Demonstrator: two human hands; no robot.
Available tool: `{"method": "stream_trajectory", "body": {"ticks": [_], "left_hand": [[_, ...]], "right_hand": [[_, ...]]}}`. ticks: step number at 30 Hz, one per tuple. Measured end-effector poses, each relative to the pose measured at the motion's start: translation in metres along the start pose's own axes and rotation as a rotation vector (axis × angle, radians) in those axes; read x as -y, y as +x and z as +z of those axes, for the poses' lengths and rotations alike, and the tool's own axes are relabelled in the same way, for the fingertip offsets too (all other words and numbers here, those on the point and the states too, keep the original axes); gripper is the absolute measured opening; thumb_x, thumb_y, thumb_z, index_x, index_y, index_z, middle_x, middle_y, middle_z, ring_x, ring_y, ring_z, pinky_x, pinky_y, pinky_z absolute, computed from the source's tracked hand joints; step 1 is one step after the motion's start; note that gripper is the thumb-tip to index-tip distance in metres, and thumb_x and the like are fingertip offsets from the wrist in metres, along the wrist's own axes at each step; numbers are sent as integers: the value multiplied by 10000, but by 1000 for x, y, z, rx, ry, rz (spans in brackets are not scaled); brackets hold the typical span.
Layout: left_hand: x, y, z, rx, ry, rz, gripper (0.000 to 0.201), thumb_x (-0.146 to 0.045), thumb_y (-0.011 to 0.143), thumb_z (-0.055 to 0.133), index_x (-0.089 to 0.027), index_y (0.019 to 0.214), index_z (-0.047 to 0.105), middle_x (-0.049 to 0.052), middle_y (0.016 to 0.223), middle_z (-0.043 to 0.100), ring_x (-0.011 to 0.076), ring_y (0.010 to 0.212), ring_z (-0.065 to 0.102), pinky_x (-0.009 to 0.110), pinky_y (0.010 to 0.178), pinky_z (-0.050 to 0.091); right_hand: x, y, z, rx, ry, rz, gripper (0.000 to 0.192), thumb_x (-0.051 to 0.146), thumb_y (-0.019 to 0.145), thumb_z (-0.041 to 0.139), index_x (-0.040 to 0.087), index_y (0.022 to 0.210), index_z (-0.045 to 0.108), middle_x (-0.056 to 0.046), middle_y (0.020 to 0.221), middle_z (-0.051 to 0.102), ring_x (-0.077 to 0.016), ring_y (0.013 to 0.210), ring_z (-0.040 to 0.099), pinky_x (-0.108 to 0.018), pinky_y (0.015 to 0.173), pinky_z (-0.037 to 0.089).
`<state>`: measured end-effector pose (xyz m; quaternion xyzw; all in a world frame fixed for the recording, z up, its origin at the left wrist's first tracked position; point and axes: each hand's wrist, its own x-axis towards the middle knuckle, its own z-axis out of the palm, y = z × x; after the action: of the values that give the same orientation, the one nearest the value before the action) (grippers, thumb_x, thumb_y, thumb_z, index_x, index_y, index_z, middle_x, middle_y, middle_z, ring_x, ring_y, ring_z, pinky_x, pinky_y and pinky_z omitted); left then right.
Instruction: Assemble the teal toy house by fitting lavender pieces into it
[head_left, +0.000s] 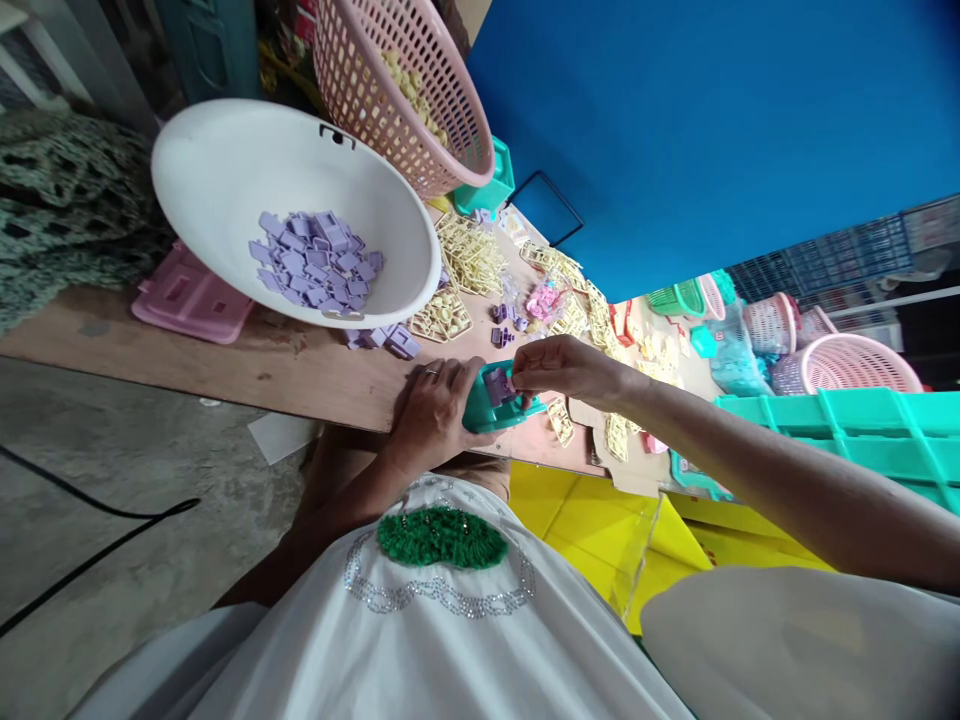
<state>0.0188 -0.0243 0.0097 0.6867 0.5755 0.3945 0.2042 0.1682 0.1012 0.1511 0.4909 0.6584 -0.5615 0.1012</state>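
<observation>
My left hand (437,410) is wrapped round the left side of a teal plastic box-like piece (487,418) at the table's front edge. A small purple plastic part (498,386) sits in the top of the teal piece. From the right, my right hand (559,368) reaches over it, fingers pinched at the purple part's right side. What lies between those fingertips is mostly hidden; a tiny pink bit shows there. Just behind the hands lie loose dark purple parts (502,338) and a pink cluster of small pieces (545,300).
A white bowl (217,150) of purple parts stands at left, beside a pink lid (195,300). Behind it is a pink basket (352,90) with cream pieces. Cream plastic frames (472,255) cover the table's middle. Teal crates (847,420) stand right; a blue panel (712,130) rises behind.
</observation>
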Motion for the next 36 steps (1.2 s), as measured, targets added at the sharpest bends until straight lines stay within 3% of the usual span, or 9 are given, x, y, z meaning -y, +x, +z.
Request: {"method": "stream_trajectory", "body": {"ticks": [6,10,19,22,26,32,36], "left_hand": [[0,-1,-1,23,13,-14,860,-515,756,874,-181,1449,489,155,1246,660,368,1166,622,470,1036,457],[2,-2,-1,33,32,-3,870,-518,798,834,-155,1492,455,177,1275,651,378,1166,622,486,1037,447],[3,0,0,33,42,14,803,-498,817,819,-160,1459,477,171,1248,657,374,1146,617,489,1019,451],[3,0,0,23,72,19,777,-496,825,815,-156,1443,490,175,1240,661,374,1126,627,485,999,458],[6,0,2,-23,94,37,784,-527,827,808,-144,1434,493,176,1239,669,364,1128,643,458,987,470],[10,3,5,-82,86,60,801,-559,815,812,-139,1422,499,180,1252,686,356,1151,680,453,990,516],[13,4,4,-102,31,83,824,-546,796,843,-131,1423,509,207,1316,698,366,1205,697,481,1028,547]], "right_hand": [[16,-4,10,-116,-366,-33,177,309,816,672,186,694,634,4,631,639,-131,605,604,-272,585,439],[27,-3,18,-171,-597,-40,134,199,817,608,187,684,621,2,642,636,-126,633,578,-273,621,407],[24,1,28,-236,-801,-145,141,118,788,575,184,664,579,7,650,601,-112,636,498,-271,643,364],[23,5,22,-200,-843,-172,129,115,791,593,178,682,622,-3,679,634,-111,638,512,-270,638,361],[21,4,13,-131,-734,-173,111,191,844,641,180,744,688,-18,732,705,-130,680,594,-263,666,424],[4,-4,35,-466,-748,-327,92,204,849,672,155,889,738,-74,877,769,-163,770,648,-270,690,446],[0,-8,38,-547,-740,-361,72,148,831,668,141,858,734,-68,838,772,-148,737,654,-241,667,449]]}}
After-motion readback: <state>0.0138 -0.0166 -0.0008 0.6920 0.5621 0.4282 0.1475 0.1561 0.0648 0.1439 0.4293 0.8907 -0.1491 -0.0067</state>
